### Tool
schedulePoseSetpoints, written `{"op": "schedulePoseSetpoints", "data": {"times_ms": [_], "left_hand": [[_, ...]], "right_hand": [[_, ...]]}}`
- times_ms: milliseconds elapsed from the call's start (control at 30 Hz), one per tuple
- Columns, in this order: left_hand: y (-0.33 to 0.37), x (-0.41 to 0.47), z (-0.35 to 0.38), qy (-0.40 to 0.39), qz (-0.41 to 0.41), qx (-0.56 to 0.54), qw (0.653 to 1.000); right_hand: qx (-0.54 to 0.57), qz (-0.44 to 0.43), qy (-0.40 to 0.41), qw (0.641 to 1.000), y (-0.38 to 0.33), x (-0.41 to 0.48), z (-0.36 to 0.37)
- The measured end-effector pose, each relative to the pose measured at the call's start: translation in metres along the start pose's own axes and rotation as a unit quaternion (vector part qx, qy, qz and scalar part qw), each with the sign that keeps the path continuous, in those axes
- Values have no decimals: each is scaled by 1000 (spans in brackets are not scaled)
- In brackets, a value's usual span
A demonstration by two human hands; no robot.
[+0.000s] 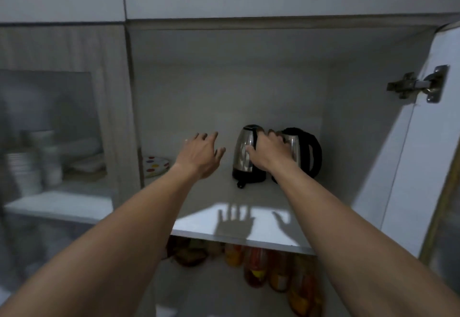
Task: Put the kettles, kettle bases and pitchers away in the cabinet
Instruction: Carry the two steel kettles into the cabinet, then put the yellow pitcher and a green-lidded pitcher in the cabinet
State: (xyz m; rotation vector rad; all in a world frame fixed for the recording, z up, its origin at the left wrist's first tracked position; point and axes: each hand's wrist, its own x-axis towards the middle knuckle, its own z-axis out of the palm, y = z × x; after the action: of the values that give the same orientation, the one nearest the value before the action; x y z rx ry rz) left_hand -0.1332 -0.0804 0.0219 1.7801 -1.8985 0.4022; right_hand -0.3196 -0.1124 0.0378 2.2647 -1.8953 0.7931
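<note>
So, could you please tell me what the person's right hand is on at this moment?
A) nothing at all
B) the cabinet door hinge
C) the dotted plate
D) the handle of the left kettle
D: the right hand curls round the black handle of the left kettle, which stands on the cabinet shelf beside the other kettle, while the left hand hovers open and holds nothing.

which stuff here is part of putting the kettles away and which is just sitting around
Job: left kettle, gripped by right hand; right kettle; cabinet shelf; left hand, open.
Just there: spotted plate; stacked dishes; bottles below.
</note>
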Motion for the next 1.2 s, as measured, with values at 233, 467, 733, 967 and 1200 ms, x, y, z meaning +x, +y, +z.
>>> {"op": "schedulePoseSetpoints", "data": {"times_ms": [233,467,733,967,1200], "left_hand": [[-86,-125,-61,16,-85,37,996],[-185,-241,-127,1,-203,89,975],[-262,-334,-178,-5,-320,140,937],[-326,-400,-210,15,-418,178,891],[-361,-481,-237,23,-518,218,827]], "right_hand": [[41,-85,-42,995,-112,-80,19],[102,-182,-108,972,-241,-142,45],[143,-292,-163,931,-366,-194,89],[161,-395,-190,884,-466,-231,124],[171,-489,-236,822,-557,-284,150]]}}
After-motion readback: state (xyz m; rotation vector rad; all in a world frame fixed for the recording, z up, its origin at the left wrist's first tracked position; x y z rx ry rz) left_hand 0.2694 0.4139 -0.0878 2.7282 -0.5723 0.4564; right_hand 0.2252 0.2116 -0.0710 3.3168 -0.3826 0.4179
